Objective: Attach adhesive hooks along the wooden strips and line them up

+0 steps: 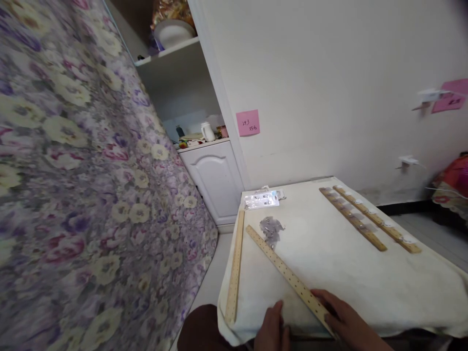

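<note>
**Right hand on the near end of a perforated strip**

The perforated strip (288, 275) lies slantwise on the cloth-covered table (347, 278), running from its far left towards the near edge. The right hand (345, 317) grasps its near end, fingers curled over the wood. The left hand (272, 327) rests at the table's near edge, just left of that end and apart from the strip, thumb raised. Whether it grips the cloth or merely lies on it cannot be told, as most of it is cut off by the picture's edge.

Four wooden strips lie on the table in all. Besides the held one, a plain strip (236, 265) lies along the left edge, and a pair of strips (353, 219) lies side by side at the far right, well apart from both hands. One pile of small parts (271, 229) sits just beside the far end of the held strip. One clear packet (261, 199) lies beyond it at the far left corner.
</note>
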A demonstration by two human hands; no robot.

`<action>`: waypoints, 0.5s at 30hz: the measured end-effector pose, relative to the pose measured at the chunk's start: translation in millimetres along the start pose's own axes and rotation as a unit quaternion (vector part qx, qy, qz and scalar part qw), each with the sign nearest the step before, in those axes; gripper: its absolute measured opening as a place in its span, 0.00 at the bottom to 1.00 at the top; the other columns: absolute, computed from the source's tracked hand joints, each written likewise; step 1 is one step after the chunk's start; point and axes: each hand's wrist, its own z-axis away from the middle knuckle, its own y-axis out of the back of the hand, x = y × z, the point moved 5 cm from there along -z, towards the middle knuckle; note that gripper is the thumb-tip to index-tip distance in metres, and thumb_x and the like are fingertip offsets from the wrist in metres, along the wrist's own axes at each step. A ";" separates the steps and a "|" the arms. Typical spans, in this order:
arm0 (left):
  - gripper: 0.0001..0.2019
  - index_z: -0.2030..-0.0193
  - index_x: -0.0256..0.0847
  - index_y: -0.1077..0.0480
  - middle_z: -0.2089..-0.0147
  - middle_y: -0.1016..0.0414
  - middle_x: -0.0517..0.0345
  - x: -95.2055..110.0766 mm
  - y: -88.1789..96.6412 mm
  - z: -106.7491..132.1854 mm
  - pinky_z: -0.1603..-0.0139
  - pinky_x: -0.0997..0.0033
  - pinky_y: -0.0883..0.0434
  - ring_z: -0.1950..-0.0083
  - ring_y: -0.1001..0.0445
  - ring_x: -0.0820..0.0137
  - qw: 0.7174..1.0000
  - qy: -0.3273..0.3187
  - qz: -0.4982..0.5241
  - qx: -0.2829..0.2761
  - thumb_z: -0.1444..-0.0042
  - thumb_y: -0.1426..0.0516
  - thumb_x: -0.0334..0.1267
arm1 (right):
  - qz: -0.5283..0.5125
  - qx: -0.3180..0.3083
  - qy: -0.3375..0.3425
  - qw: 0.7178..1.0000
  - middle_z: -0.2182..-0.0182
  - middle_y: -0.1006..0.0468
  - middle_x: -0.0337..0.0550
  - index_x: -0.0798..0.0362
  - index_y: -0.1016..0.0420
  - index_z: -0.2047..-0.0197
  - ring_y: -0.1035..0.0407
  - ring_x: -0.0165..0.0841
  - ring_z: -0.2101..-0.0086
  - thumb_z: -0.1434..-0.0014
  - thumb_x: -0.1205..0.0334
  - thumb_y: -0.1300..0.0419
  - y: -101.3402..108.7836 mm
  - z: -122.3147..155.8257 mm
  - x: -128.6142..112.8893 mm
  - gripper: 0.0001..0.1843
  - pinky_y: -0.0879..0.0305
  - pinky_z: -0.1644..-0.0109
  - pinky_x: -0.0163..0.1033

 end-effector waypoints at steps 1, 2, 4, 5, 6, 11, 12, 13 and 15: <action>0.21 0.42 0.37 0.38 0.58 0.27 0.49 0.4 1.7 -1.6 0.54 0.68 0.28 0.58 0.27 0.67 1.000 -0.004 -0.001 0.003 0.43 0.52 0.35 | 0.006 0.005 0.001 1.000 0.46 0.28 0.52 0.55 0.32 0.46 0.35 0.43 0.46 0.48 0.57 0.50 3.1 4.5 1.9 0.27 0.42 0.39 0.47; 0.21 0.42 0.38 0.38 0.57 0.27 0.49 1.3 3.6 -3.7 0.54 0.68 0.28 0.58 0.27 0.67 1.000 -0.008 0.001 0.004 0.42 0.53 0.35 | 0.016 0.010 0.003 1.000 0.46 0.28 0.53 0.55 0.32 0.45 0.35 0.43 0.46 0.47 0.56 0.49 4.5 8.5 2.9 0.27 0.42 0.40 0.46; 0.20 0.42 0.39 0.38 0.57 0.27 0.50 3.7 7.6 -8.7 0.54 0.68 0.28 0.58 0.27 0.67 1.000 -0.016 0.006 -0.001 0.41 0.53 0.36 | 0.052 0.029 0.003 0.998 0.47 0.28 0.52 0.54 0.33 0.44 0.34 0.43 0.47 0.48 0.56 0.45 3.9 14.5 3.2 0.28 0.40 0.41 0.44; 0.20 0.42 0.39 0.38 0.57 0.27 0.50 4.8 9.8 -11.3 0.55 0.68 0.28 0.59 0.27 0.67 1.000 -0.019 0.008 -0.003 0.41 0.53 0.37 | 0.076 0.045 0.001 0.996 0.47 0.29 0.51 0.53 0.34 0.44 0.34 0.43 0.48 0.50 0.57 0.43 2.7 16.3 3.3 0.29 0.38 0.42 0.44; 0.20 0.42 0.39 0.38 0.57 0.28 0.51 5.8 11.9 -13.8 0.56 0.68 0.28 0.59 0.27 0.67 1.000 -0.022 0.009 -0.005 0.41 0.53 0.37 | 0.100 0.065 0.000 0.993 0.47 0.30 0.51 0.51 0.34 0.43 0.33 0.43 0.49 0.51 0.58 0.42 1.5 17.3 3.5 0.29 0.37 0.44 0.45; 0.20 0.42 0.37 0.38 0.57 0.28 0.49 9.5 25.6 -20.6 0.56 0.66 0.28 0.59 0.27 0.67 1.000 -0.022 0.008 0.004 0.41 0.53 0.36 | 0.181 0.142 0.064 0.971 0.55 0.26 0.51 0.51 0.30 0.50 0.31 0.43 0.55 0.45 0.60 0.46 4.9 19.8 10.7 0.18 0.33 0.51 0.47; 0.20 0.42 0.36 0.38 0.57 0.28 0.49 10.7 28.5 -20.9 0.55 0.66 0.28 0.58 0.27 0.67 1.000 -0.022 0.009 0.000 0.40 0.53 0.36 | 0.188 0.146 0.083 0.968 0.57 0.26 0.50 0.51 0.30 0.51 0.30 0.42 0.56 0.44 0.60 0.46 8.7 22.2 14.5 0.17 0.32 0.52 0.47; 0.20 0.42 0.36 0.38 0.57 0.28 0.49 11.6 31.7 -21.2 0.54 0.65 0.29 0.57 0.27 0.66 1.000 -0.019 0.009 -0.005 0.40 0.53 0.37 | 0.193 0.149 0.098 0.965 0.58 0.26 0.50 0.51 0.30 0.51 0.30 0.41 0.57 0.44 0.60 0.46 13.6 25.8 19.4 0.17 0.31 0.53 0.46; 0.20 0.42 0.37 0.38 0.57 0.28 0.49 12.3 37.9 -22.0 0.52 0.65 0.29 0.56 0.27 0.66 1.000 -0.004 0.008 -0.013 0.40 0.53 0.39 | 0.203 0.148 0.119 0.961 0.59 0.25 0.48 0.50 0.30 0.51 0.29 0.40 0.58 0.44 0.60 0.45 25.4 36.1 31.2 0.16 0.30 0.55 0.45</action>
